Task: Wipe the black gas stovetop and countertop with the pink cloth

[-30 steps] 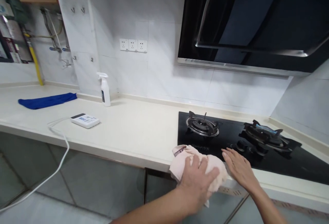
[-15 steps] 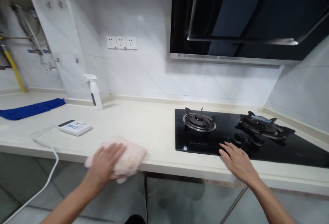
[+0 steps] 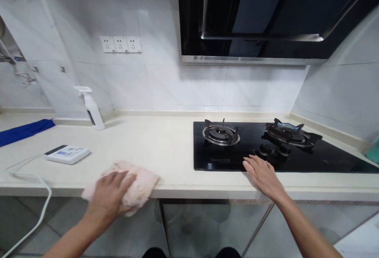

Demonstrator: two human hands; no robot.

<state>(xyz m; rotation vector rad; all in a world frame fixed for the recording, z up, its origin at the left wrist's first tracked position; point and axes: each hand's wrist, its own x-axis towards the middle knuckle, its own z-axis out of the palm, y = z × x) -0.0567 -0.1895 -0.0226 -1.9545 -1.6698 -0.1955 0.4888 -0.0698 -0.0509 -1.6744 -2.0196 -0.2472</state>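
My left hand [image 3: 111,194] holds a pale pink patterned cloth [image 3: 141,183] at the counter's front edge. Part of the cloth lies on the white countertop [image 3: 160,143] and part hangs over the edge. The hand covers some of it, and its outline is slightly blurred. My right hand [image 3: 262,175] rests with its fingers stretched out on the front border of the black gas hob [image 3: 231,165], below the control knobs [image 3: 265,149]. Nothing shows in that hand.
A white spray bottle [image 3: 93,110] stands near the wall. Left of the cloth lies a white boxy device [image 3: 67,154] with a white cable [image 3: 44,206] hanging over the edge. A blue cloth [image 3: 26,131] lies further left. A black range hood [image 3: 248,21] overhangs the hob.
The view has turned to the right, so everything sits further left in it. My left hand is still on the pink cloth, and my right hand stays at the hob's front edge.
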